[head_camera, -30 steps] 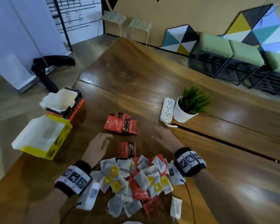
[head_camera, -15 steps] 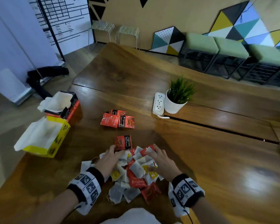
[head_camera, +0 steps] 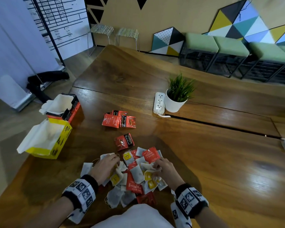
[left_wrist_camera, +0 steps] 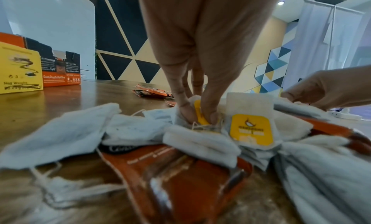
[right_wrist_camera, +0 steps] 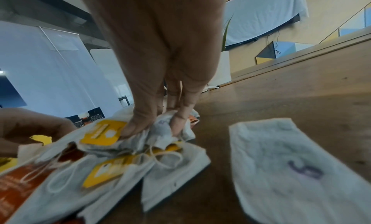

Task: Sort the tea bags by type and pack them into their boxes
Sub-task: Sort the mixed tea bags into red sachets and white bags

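A mixed pile of tea bags [head_camera: 135, 175] lies at the table's near edge: white paper bags with yellow tags and red foil sachets. My left hand [head_camera: 105, 168] is on the pile's left side and pinches a yellow tag [left_wrist_camera: 199, 113] between thumb and finger. My right hand [head_camera: 164, 168] is on the pile's right side and pinches a crumpled white tea bag [right_wrist_camera: 160, 129]. A yellow box [head_camera: 46, 139] and a red-black box [head_camera: 64, 107], both with white liners standing open, sit at the far left. Three red sachets [head_camera: 118, 120] lie sorted beyond the pile, one more red sachet [head_camera: 124, 141] nearer.
A white pot with a green plant [head_camera: 176, 96] and a white power strip [head_camera: 159, 102] stand right of centre at a seam in the wooden table [head_camera: 220, 162]. One white tea bag [right_wrist_camera: 291, 172] lies apart to the right of the pile.
Both hands drew back from beyond the pile onto it and now pinch items there. The head view has shifted, with the pile closer to the bottom edge.
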Available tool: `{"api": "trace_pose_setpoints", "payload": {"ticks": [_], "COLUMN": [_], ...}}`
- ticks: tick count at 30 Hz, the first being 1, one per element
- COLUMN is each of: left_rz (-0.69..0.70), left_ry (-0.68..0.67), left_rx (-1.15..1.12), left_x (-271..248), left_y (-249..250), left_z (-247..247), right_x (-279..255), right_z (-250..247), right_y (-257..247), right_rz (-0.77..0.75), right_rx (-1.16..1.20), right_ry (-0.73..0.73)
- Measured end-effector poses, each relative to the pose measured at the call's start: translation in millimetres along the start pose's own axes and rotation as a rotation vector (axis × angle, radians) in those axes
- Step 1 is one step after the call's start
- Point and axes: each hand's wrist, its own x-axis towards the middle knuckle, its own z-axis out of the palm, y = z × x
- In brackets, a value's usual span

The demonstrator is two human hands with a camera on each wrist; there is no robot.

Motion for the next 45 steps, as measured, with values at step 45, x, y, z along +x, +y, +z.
{"api": "trace_pose_setpoints", "payload": {"ticks": [45], "left_rz": [-0.153], "left_ry": [-0.101], "left_rx": [-0.441], "left_x": [133.7], "left_y": [1.6], "left_z": [-72.4], "right_x": [79.8], "right_z": [-83.6], "right_y": [28.3], "right_rz": [0.319], "right_rx": [-0.060], "right_ry": [0.175]}}
